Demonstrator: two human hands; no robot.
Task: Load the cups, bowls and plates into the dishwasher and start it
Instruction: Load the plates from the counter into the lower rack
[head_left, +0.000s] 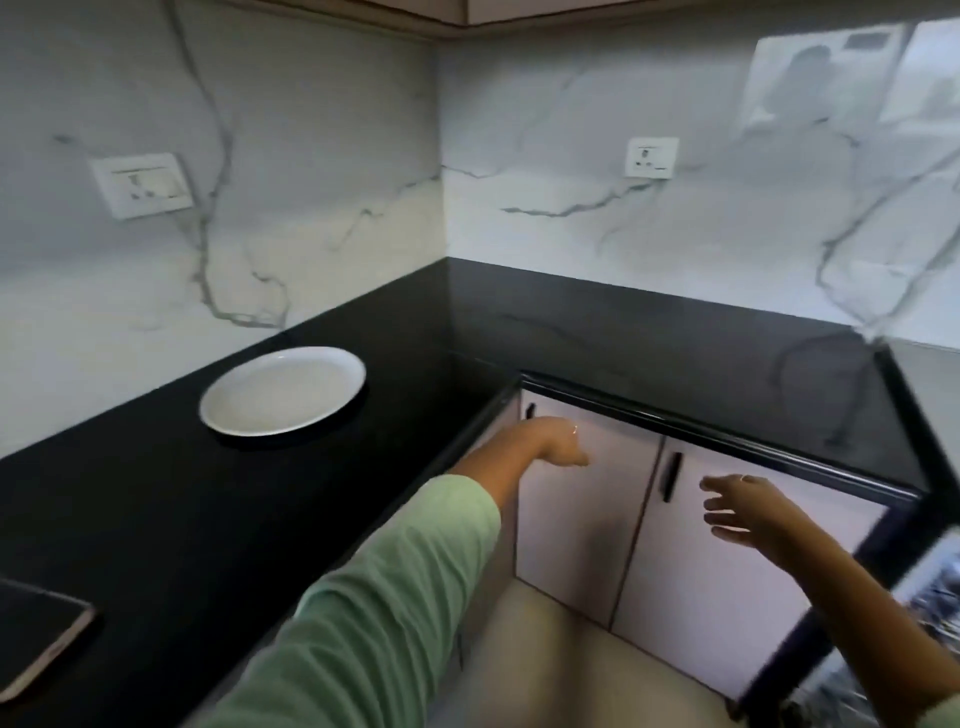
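On the black counter (130, 519) a white plate (283, 391) is seen, up and left of the left hand (563, 447), the nearer one. Nothing is held; the right hand (737, 506) is spread, the left's fingers cannot be made out.

A white plate (283, 391) sits alone on a black L-shaped countertop (156, 519) in a kitchen corner, marble-patterned walls behind. Two bare hands reach out in front of pale cabinet doors (649, 519) below the counter — the left hand (563, 447), green-sleeved, hangs loosely; the right hand (737, 512) has its fingers spread, holding nothing. A dark flat object (36, 634) lies at the counter's near-left edge.
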